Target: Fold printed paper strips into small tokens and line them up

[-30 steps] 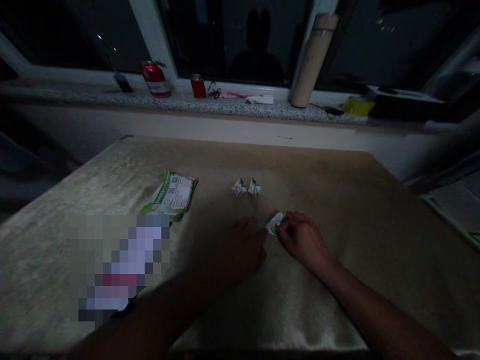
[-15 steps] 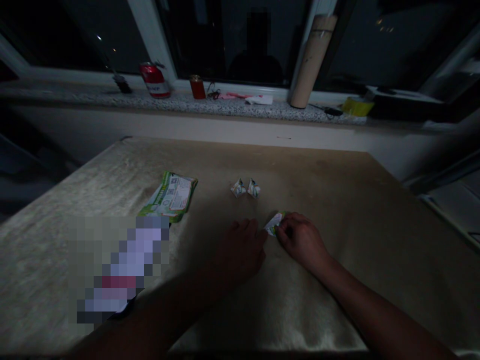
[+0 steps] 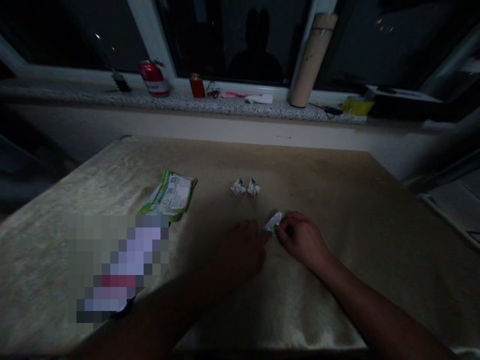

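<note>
On the beige cloth, a small green-and-white wrapper point(image 3: 274, 220) lies slanted between my hands. My right hand point(image 3: 303, 239) is closed in a pinch at the wrapper's right edge, with part of it hidden under the fingers. My left hand point(image 3: 242, 250) rests palm down on the cloth, its fingers loosely spread and a fingertip touching the wrapper's lower left corner. Two similar wrappers, a left one point(image 3: 238, 188) and a right one point(image 3: 254, 188), folded into small pointed shapes, sit side by side beyond my hands.
A green printed pouch point(image 3: 174, 195) lies left on the cloth-covered table point(image 3: 318, 172), above a blurred-out oblong item point(image 3: 127, 265). Along the granite windowsill stand a red can point(image 3: 153, 79), a red jar point(image 3: 197, 86), a tall cardboard tube point(image 3: 313, 60) and a yellow item point(image 3: 357, 106).
Hardly anything differs. My left fingertip has shifted slightly right against the wrapper's corner, while my right hand keeps its pinch in the same place.
</note>
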Demonstrator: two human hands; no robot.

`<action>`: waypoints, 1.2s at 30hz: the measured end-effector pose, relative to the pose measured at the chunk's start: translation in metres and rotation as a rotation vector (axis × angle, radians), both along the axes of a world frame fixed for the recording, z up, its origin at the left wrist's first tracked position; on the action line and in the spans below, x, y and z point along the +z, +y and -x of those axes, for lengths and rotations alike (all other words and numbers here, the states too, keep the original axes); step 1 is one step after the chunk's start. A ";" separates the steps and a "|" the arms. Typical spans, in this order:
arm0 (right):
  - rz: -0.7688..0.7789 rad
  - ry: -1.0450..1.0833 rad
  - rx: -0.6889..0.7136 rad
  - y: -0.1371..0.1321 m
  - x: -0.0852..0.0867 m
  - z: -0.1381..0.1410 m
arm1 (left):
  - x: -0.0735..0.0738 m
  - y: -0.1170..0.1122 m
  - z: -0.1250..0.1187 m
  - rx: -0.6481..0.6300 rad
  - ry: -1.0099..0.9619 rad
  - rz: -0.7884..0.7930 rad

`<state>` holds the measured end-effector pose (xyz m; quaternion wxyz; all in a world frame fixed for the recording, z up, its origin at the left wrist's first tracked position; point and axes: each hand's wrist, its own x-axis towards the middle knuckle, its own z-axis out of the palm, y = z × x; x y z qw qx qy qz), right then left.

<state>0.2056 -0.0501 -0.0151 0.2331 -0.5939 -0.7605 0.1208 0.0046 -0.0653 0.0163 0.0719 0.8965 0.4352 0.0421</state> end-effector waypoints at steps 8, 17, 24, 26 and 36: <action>0.001 0.031 0.004 0.000 -0.001 -0.001 | 0.002 0.000 0.006 0.045 -0.007 -0.008; 0.001 0.012 -0.003 0.000 0.004 -0.001 | 0.001 0.000 0.002 0.040 -0.010 0.003; 0.000 0.026 0.011 0.003 0.001 -0.002 | -0.001 0.003 0.004 0.049 -0.031 -0.003; 0.011 0.035 0.008 0.004 0.001 -0.003 | 0.000 0.003 0.005 0.050 -0.030 -0.001; 0.019 0.069 0.013 0.003 0.001 -0.008 | 0.001 0.000 0.004 0.069 -0.026 0.021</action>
